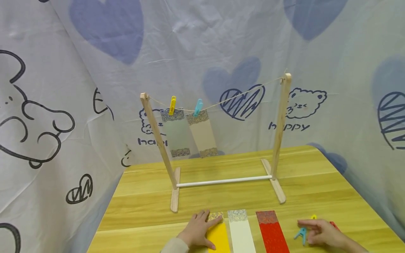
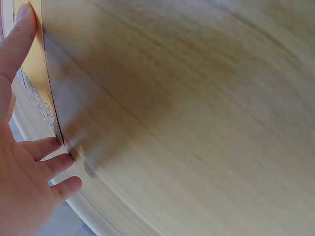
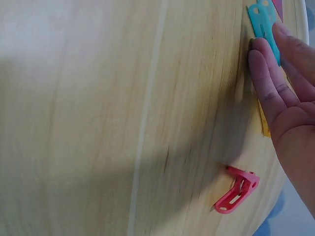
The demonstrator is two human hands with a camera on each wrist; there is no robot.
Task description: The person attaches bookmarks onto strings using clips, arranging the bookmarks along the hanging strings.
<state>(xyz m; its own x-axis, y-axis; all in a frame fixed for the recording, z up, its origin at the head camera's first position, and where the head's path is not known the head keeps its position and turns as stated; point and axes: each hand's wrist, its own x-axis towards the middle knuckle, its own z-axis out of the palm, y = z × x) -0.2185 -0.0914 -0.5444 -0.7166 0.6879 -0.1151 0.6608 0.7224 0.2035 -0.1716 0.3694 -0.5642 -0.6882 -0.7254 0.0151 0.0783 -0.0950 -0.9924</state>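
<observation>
My left hand (image 1: 198, 230) rests with spread fingers on the left edge of a yellow strip (image 1: 219, 239) with a patterned end. Its thumb and forefinger touch the strip; the other fingertips reach the tabletop. Beside it lie a white strip (image 1: 242, 233) and a red strip (image 1: 272, 233). Farther right, my right hand (image 1: 324, 233) pinches a light-blue clothespin (image 3: 265, 24) between thumb and fingers, close to the tabletop. A yellow clothespin (image 1: 313, 217) is partly hidden behind that hand. A red clothespin (image 3: 238, 191) lies nearby on the table.
A wooden frame (image 1: 280, 126) with a white crossbar (image 1: 224, 181) stands behind the strips. From its string, a yellow clothespin (image 1: 172, 105) and a blue clothespin (image 1: 198, 108) hold a pale green strip (image 1: 177, 135) and a cream strip (image 1: 204, 135). A printed curtain (image 1: 190, 42) hangs behind the table.
</observation>
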